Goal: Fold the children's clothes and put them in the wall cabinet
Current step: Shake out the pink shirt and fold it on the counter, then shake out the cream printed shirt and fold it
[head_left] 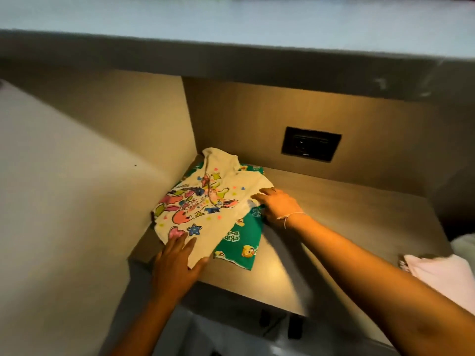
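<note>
The left hand (177, 263) lies palm down on the near hem of a cream top (205, 201), its fingers straight and spread on the cloth and the thumb stretched out along the hem's edge, so it presses rather than grips. The right hand (279, 206), with a thin pale thread tied round the wrist, reaches in from the right and rests at the top's right edge, with its fingertips on the cream cloth and its palm over the garment beneath. That spot is blurred, and I cannot tell whether those fingers pinch the fabric or only lie on it. The cream top is printed with a busy cartoon design in pink, lime, blue and yellow, with stars and small hearts, and its neck end is bunched up towards the back corner. It lies spread over a green garment (244, 240), which shows at the right and near side and carries white lettering and small yellow cartoon figures. Both pieces sit in the left rear part of a wooden shelf (334, 214) inside the cabinet, close against its left wall. A dark socket plate (311, 144) is set in the back panel. At the far right lies a pale pink cloth (437, 273).
</note>
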### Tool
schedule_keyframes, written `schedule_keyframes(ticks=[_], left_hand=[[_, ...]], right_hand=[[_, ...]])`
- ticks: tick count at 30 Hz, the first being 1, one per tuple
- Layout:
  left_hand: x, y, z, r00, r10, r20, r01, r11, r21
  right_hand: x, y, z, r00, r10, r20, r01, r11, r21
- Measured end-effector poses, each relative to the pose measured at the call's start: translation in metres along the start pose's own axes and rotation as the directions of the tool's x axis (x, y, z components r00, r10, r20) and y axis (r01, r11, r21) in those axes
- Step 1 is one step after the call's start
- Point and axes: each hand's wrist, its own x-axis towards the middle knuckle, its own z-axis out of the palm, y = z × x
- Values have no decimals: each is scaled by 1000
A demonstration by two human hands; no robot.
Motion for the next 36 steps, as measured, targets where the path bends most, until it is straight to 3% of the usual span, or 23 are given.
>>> schedule_keyframes(ticks=[2,5,11,15,19,22,26,30,32,36], left_hand=[[3,-12,-3,1000,-9,-29,7,998,-68],[16,-20,-8,997,-48,-62,39,988,-148],[51,-15,-22,982,-108,-157,87,987,-135],[64,-12,-32,958,-168,-232,120,971,-205],[58,-18,-36,941,-168,-294,87,958,-272],[49,-20,-41,926,-185,-328,65,937,-345],[44,-13,-66,868,-195,-457,12,928,-373],[41,6,-109,735,-232,-638,-78,905,-419],[35,16,-130,686,-215,-696,-150,893,-424],[25,34,-169,711,-37,-703,-386,814,-433]], right_hand=[[17,5,10,999,8,32,-7,999,-40],[32,11,22,997,67,-32,-67,998,0],[73,-22,23,945,305,-120,-274,936,220],[104,-47,9,925,378,-29,-352,886,302],[107,-34,-6,941,319,108,-336,868,365],[100,-18,-16,925,349,152,-372,745,553],[87,-16,-49,910,405,-89,-223,659,718],[60,-27,-103,877,376,-298,15,599,801],[37,-29,-128,856,347,-384,100,616,781],[-34,-13,-167,745,311,-590,243,698,674]])
